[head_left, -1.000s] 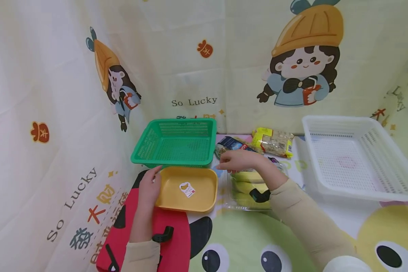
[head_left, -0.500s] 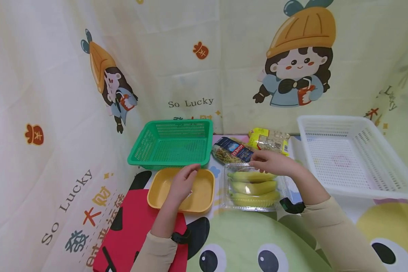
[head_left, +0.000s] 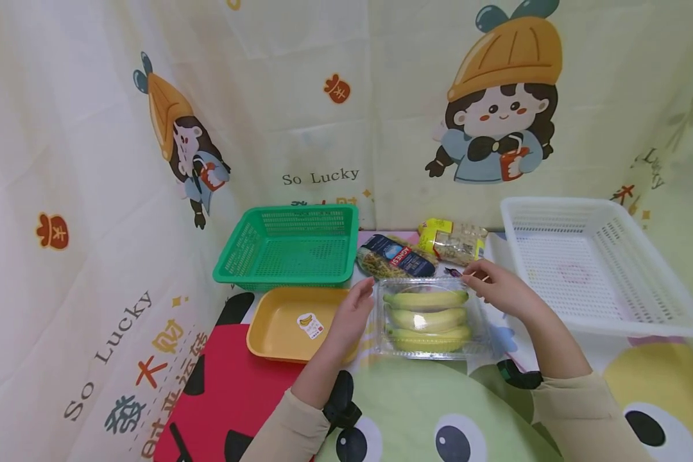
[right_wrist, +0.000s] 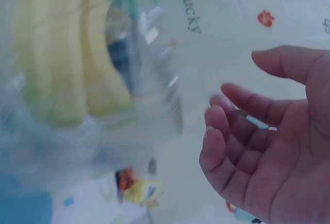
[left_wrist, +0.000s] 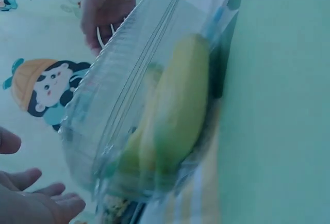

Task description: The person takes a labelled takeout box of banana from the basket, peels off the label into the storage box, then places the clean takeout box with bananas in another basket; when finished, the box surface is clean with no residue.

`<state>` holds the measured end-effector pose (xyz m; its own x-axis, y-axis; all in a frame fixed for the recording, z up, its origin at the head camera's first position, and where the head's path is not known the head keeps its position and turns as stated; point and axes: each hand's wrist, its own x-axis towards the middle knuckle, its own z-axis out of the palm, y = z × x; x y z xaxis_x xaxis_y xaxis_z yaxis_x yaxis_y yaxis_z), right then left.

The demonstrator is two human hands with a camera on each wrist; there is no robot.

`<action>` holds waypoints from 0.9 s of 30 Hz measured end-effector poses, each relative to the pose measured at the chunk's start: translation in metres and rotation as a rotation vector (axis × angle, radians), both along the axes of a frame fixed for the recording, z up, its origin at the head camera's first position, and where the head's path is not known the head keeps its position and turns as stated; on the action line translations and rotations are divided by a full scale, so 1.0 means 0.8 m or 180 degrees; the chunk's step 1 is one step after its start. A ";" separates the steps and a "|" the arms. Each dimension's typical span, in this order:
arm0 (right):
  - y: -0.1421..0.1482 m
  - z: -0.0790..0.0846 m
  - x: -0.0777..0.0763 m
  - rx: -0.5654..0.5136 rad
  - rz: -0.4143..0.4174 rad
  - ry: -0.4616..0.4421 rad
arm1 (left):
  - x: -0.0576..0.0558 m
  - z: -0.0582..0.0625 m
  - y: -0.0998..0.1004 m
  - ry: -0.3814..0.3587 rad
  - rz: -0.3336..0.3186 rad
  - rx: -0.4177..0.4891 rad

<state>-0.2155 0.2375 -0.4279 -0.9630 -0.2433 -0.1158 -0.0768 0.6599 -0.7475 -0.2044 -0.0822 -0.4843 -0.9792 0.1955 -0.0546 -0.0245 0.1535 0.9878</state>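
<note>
A clear plastic clamshell box (head_left: pixel 482 343) with three bananas (head_left: pixel 427 319) inside stands on the cloth, its lid down. My left hand (head_left: pixel 352 313) is at the box's left side, fingers extended, over the right end of the yellow tray (head_left: pixel 260 333). At the box's upper right corner is my right hand (head_left: pixel 501 292), fingers loosely bent and holding nothing. In the left wrist view, the left fingers (left_wrist: pixel 54 206) are spread beside the box wall, apart from it. The right wrist view shows the right palm (right_wrist: pixel 278 182) facing the box with a gap between.
Behind the tray stands a green basket (head_left: pixel 346 277), and a white basket (head_left: pixel 511 234) is at the right. A pasta bag (head_left: pixel 398 256) and a yellow-labelled bag (head_left: pixel 453 240) lie behind the box. A small dark-purple item (head_left: pixel 452 272) lies near the right hand. A printed curtain (head_left: pixel 254 96) hangs behind.
The left hand has left the tray's left rim and crossed over it to the box's left side. The right hand has moved rightward from above the box to its right corner.
</note>
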 end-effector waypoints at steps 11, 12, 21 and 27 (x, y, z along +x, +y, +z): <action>0.017 -0.034 0.001 -0.0133 -0.0078 -0.0239 | 0.000 -0.007 0.017 -0.0342 0.0131 0.0131; 0.017 -0.035 0.001 -0.0135 -0.0082 -0.0284 | 0.001 -0.006 0.017 -0.0349 0.0118 0.0096; 0.017 -0.041 0.003 -0.0043 -0.0097 -0.0274 | 0.001 -0.008 0.002 -0.0257 0.0056 -0.0287; 0.015 -0.044 0.006 0.0252 -0.0089 -0.0153 | 0.000 -0.008 0.002 -0.0179 0.0098 -0.0466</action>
